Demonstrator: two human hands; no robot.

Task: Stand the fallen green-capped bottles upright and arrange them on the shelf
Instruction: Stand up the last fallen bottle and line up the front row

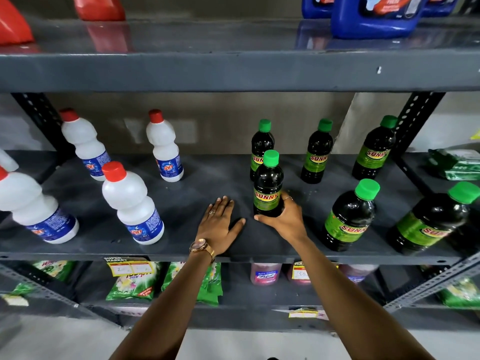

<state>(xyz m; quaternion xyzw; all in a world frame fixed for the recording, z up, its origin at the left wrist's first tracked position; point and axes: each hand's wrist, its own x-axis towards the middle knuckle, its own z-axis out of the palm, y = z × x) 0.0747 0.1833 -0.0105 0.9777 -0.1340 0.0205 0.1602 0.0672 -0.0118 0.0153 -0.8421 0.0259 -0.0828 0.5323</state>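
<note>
Several dark green-capped bottles stand upright on the right half of the grey middle shelf (197, 183). My right hand (281, 216) is closed around the base of one green-capped bottle (268, 188), which stands upright near the shelf's middle. Directly behind it stands another (261, 144). Further right at the back are two more (317, 154) (374, 149). Two larger-looking ones stand at the front right (349, 216) (433, 222). My left hand (219, 224) lies flat on the shelf, fingers spread, just left of the held bottle.
White red-capped bottles (132, 203) (165, 149) (83, 144) fill the shelf's left half. Red and blue jugs (374, 16) sit on the shelf above. Green packets (132, 281) and pink bottles lie on the shelf below. A perforated upright (413, 120) bounds the right side.
</note>
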